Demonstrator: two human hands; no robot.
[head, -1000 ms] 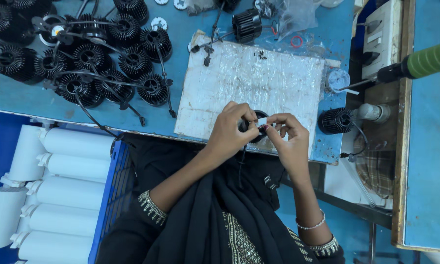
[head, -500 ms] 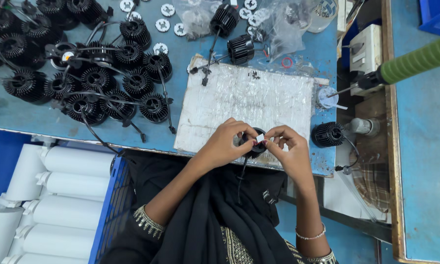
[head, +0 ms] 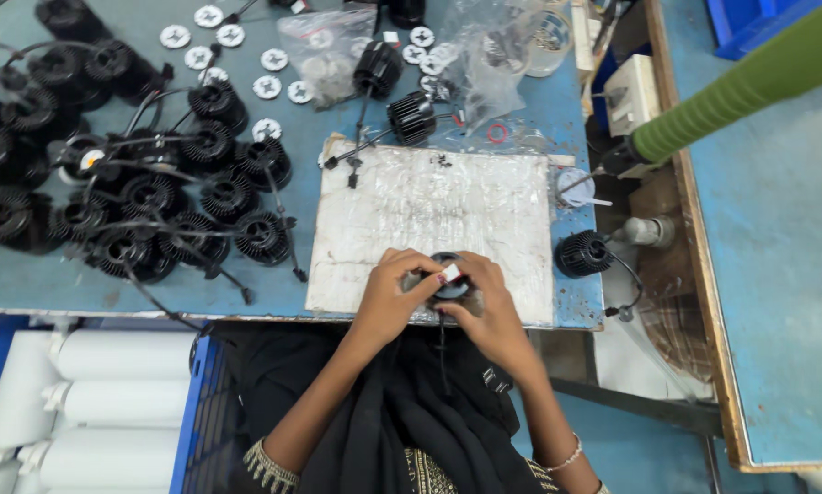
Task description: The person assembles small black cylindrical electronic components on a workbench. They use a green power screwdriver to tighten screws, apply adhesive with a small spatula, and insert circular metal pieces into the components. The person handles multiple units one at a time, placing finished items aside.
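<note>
Black finned heat-sink housing (head: pixel 448 279), round with a wire trailing toward the worker, sits pinched between both hands at the near edge of a scuffed white work board (head: pixel 411 210) on the blue bench (head: pixel 530 110). Left hand (head: pixel 385 302) curls its fingers around the housing's left side; right hand (head: pixel 491 316) grips the right side, fingertips on a small white tab. Assembly appears mid-fitting; the next move likely calls for steady pressure on top. Finished housings (head: pixel 155 201) lie heaped far left; white discs (head: pixel 231 37) beyond.
</note>
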